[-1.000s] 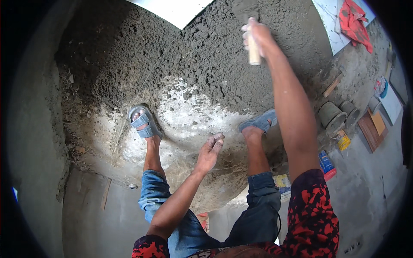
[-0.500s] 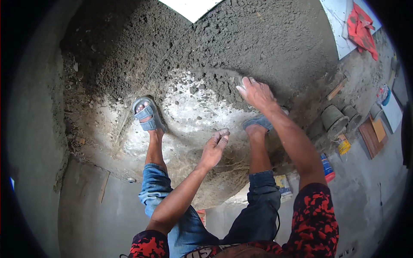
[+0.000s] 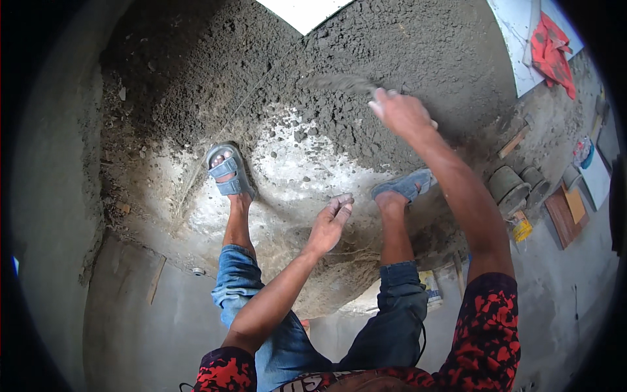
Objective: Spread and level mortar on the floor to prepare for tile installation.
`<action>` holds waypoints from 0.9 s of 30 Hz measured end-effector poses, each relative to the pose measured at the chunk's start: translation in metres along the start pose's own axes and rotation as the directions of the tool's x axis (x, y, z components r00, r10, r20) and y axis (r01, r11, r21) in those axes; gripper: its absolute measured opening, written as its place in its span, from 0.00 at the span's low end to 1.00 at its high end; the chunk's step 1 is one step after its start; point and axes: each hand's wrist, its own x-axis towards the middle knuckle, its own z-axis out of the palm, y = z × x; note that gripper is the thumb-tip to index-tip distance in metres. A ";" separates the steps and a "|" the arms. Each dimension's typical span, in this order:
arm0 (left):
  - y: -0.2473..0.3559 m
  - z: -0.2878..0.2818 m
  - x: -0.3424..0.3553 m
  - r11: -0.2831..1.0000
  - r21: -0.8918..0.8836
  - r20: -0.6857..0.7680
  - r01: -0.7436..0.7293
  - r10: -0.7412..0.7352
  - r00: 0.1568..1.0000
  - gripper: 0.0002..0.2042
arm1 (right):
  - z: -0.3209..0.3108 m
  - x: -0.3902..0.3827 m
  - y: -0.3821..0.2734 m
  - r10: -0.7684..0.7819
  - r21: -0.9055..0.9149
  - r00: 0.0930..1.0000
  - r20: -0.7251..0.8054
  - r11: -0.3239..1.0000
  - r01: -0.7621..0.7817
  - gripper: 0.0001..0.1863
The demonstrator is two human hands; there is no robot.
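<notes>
My right hand [image 3: 401, 114] is closed round the handle of a trowel [image 3: 339, 82]. The mortar-smeared blade, blurred by motion, points left over the rough grey mortar [image 3: 405, 52]. My left hand [image 3: 332, 222] hangs between my knees, above the bare floor. Its thumb and fingers are pinched together, and whatever may be between them is too small to make out. At the top, the corner of a white tile [image 3: 305, 14] reaches over the mortar. A thin string [image 3: 245, 101] runs slantwise across the bed toward that corner.
My sandalled feet stand on the pale floor [image 3: 294, 170] at the mortar's near edge. To the right are a red cloth [image 3: 552, 49] on white tiles [image 3: 506, 32], a wooden-handled tool [image 3: 514, 141], dirty buckets [image 3: 509, 186] and a brown board [image 3: 563, 219]. A grey wall [image 3: 52, 183] bounds the left.
My right hand has moved up and slightly right, carrying the trowel blade farther over the mortar. My left hand keeps its pinch almost in place. The view has shifted slightly.
</notes>
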 end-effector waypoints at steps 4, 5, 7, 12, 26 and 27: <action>0.004 -0.002 -0.001 0.999 -0.037 -0.006 -0.013 0.012 1.000 0.18 | -0.014 0.023 0.011 0.062 0.030 0.997 0.052 0.998 -0.064 0.14; 0.003 -0.002 -0.003 0.999 -0.037 -0.010 -0.007 0.007 1.000 0.18 | -0.021 0.029 0.024 0.099 0.055 0.994 0.053 0.993 -0.102 0.16; 0.003 -0.004 -0.003 0.999 -0.031 -0.017 -0.013 0.013 1.000 0.18 | -0.022 0.022 0.025 0.110 0.045 0.994 0.009 0.993 -0.110 0.16; 0.003 -0.003 -0.003 1.000 -0.019 0.005 0.023 -0.023 1.000 0.18 | 0.000 -0.002 -0.008 -0.016 0.008 0.999 0.046 1.000 0.016 0.16; 0.007 0.000 -0.002 0.999 -0.038 0.001 0.035 -0.035 0.999 0.18 | -0.038 0.037 0.076 0.012 -0.093 0.998 0.053 0.996 -0.007 0.24; 0.008 0.002 0.000 0.998 -0.052 -0.004 0.024 -0.024 1.000 0.18 | -0.044 0.045 0.095 0.061 -0.060 0.998 -0.007 0.996 -0.062 0.23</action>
